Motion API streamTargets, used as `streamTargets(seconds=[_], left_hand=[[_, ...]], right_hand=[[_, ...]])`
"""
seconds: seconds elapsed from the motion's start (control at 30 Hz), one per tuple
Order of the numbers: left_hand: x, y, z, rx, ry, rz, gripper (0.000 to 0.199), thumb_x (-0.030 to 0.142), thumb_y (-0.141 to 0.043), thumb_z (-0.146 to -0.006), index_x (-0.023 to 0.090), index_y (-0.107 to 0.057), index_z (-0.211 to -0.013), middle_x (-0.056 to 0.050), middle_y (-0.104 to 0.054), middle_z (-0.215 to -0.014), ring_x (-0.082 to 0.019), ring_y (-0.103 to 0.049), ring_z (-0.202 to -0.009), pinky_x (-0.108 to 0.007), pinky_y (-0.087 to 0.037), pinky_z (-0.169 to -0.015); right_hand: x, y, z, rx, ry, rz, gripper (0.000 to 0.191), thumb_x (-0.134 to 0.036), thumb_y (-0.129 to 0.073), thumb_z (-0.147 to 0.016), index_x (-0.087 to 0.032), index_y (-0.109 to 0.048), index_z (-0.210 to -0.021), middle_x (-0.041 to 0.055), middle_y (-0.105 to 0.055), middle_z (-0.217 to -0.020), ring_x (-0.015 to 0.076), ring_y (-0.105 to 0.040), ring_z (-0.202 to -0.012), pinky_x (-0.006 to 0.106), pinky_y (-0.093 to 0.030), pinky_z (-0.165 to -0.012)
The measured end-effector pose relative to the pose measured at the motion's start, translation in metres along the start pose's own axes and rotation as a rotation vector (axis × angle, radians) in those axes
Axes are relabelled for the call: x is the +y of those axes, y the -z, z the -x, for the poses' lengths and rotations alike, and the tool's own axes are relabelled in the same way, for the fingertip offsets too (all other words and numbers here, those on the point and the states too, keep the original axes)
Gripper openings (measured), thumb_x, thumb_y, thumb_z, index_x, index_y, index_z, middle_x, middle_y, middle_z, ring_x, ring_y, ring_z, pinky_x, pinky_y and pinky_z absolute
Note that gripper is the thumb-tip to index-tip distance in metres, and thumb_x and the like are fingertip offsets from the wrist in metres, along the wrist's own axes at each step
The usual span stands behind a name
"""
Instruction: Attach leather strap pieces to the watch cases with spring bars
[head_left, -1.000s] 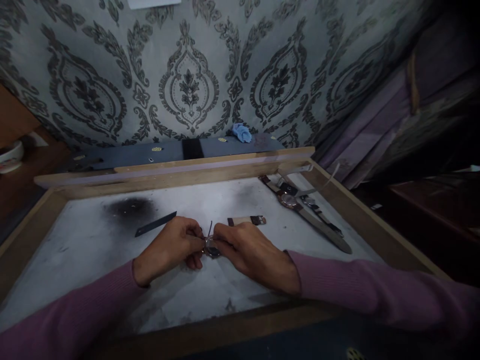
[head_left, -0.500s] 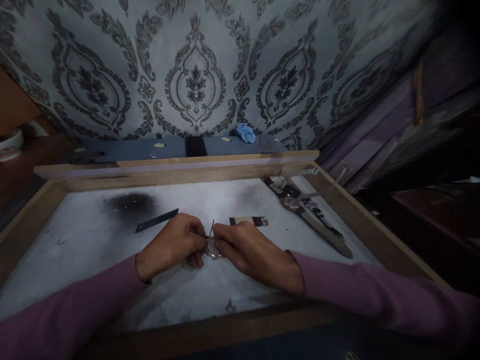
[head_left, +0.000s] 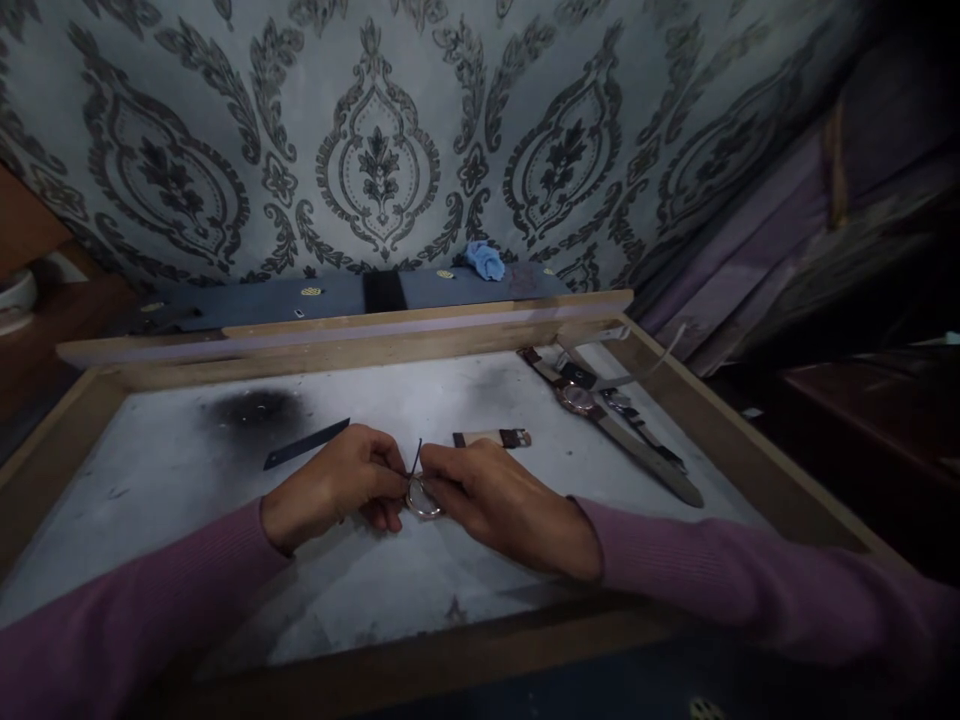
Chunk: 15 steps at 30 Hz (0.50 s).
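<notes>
A round watch case with a shiny metal rim lies between my two hands, low over the white board. My left hand is closed, thumb and fingers pinched at the case's left edge. From the right, my right hand is closed on the other edge, its fingertips partly hidden. A thin dark strip sticks up between the fingertips; I cannot tell which hand has it. Just behind my right hand lies a watch strap piece with a buckle. A dark flat blade-like strip lies behind my left hand.
A wooden frame borders the white board. At its right lie a brown-strapped watch and a second, dark watch. Beyond the frame, a crumpled blue cloth rests on a blue surface by the patterned wall.
The whole view has shifted slightly, so things appear a little farther left. Both hands stay at the watch case, which now looks tilted a little differently.
</notes>
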<state>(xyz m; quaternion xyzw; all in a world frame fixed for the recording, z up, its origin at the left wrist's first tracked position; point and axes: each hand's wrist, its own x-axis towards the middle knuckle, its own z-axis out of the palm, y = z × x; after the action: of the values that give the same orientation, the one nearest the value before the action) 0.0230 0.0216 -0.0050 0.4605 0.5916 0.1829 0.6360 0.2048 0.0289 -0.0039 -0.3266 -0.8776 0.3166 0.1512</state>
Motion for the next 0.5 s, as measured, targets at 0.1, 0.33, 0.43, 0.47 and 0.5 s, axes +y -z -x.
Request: streamTargets(seconds=[0.1,0.33,0.43,0.47,0.5], left_hand=[[0.0026,0.0001,0.0009,-0.007,0.017,-0.008,0.008,0.015,-0.061,-0.059,0.016,-0.054,-0.062,0.001,-0.063,-0.049,-0.013,-0.062,-0.042,-0.020,-0.043,-0.040],[0.0073,-0.0018,0.0023,0.001,0.025,-0.016,0.007,0.014,-0.060,-0.059,0.016,-0.054,-0.061,0.002,-0.061,-0.047,-0.013,-0.061,-0.041,-0.019,-0.042,-0.039],[0.0068,-0.0021,0.0026,0.007,0.031,-0.019,0.008,0.012,-0.060,-0.059,0.016,-0.053,-0.060,0.002,-0.062,-0.048,-0.013,-0.061,-0.041,-0.019,-0.042,-0.039],[0.0063,-0.0020,0.0027,0.009,0.029,-0.020,0.007,0.012,-0.060,-0.059,0.016,-0.053,-0.061,0.001,-0.062,-0.049,-0.013,-0.061,-0.041,-0.019,-0.042,-0.039],[0.0059,-0.0019,0.0028,0.009,0.026,-0.021,0.007,0.012,-0.059,-0.060,0.016,-0.054,-0.061,0.001,-0.062,-0.049,-0.013,-0.061,-0.041,-0.019,-0.042,-0.039]], right_hand=[[0.0014,-0.0002,0.0003,-0.002,0.009,-0.011,0.019,-0.007,-0.047,-0.083,-0.018,-0.043,-0.068,-0.0060,-0.040,-0.054,0.0070,-0.035,-0.049,0.024,-0.020,-0.052],[0.0032,0.0003,-0.0011,0.024,0.039,-0.026,0.020,-0.005,-0.046,-0.082,-0.017,-0.042,-0.068,-0.0067,-0.041,-0.052,0.0063,-0.035,-0.048,0.024,-0.019,-0.051],[0.0019,0.0013,-0.0021,0.020,0.034,-0.022,0.020,-0.003,-0.046,-0.080,-0.017,-0.042,-0.066,-0.0071,-0.039,-0.051,0.0061,-0.034,-0.047,0.024,-0.019,-0.051],[0.0016,0.0015,-0.0024,0.017,0.032,-0.014,0.021,-0.003,-0.046,-0.080,-0.017,-0.042,-0.066,-0.0071,-0.038,-0.051,0.0062,-0.034,-0.047,0.024,-0.019,-0.051],[0.0013,0.0016,-0.0026,0.015,0.032,-0.007,0.021,-0.003,-0.046,-0.080,-0.017,-0.042,-0.066,-0.0071,-0.038,-0.051,0.0063,-0.034,-0.047,0.024,-0.019,-0.051]])
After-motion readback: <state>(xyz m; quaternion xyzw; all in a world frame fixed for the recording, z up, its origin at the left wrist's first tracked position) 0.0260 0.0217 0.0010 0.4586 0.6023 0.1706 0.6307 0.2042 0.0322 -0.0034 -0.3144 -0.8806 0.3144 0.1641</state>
